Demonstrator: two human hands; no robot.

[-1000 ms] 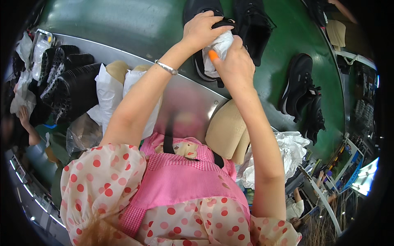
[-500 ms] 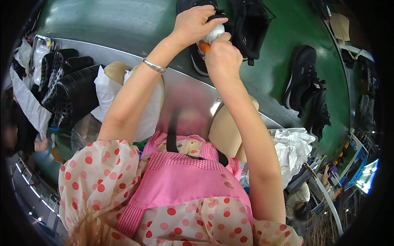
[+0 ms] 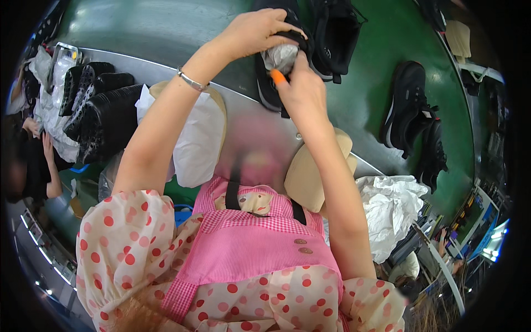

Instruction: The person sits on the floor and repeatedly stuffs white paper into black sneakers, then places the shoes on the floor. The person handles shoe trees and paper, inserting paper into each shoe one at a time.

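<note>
At the near edge of the green table lies a black sneaker point(image 3: 269, 91), partly hidden by my hands. My left hand point(image 3: 259, 34) grips the sneaker around its upper, thumb and fingers at the opening. A crumpled wad of pale paper point(image 3: 280, 57) sits in that opening. My right hand point(image 3: 304, 91) is closed at the heel end, its fingertips against the paper. From its fist sticks out a small orange piece point(image 3: 278, 76); the rest of it is hidden in the palm, so its kind cannot be told. Another black sneaker point(image 3: 334, 41) stands just to the right.
A pair of black sneakers point(image 3: 408, 105) lies farther right on the green table point(image 3: 376, 72). Several black shoes point(image 3: 110, 113) are stacked at the left beside white paper point(image 3: 196, 144). Beige cardboard inserts point(image 3: 310, 180) and crumpled white paper point(image 3: 390, 213) lie near my body. Another person's arm point(image 3: 51, 166) shows far left.
My left hand has shifted slightly left and down, and the wad of paper shows more between my hands. The sneaker has moved a little. My right hand still keeps the orange piece.
</note>
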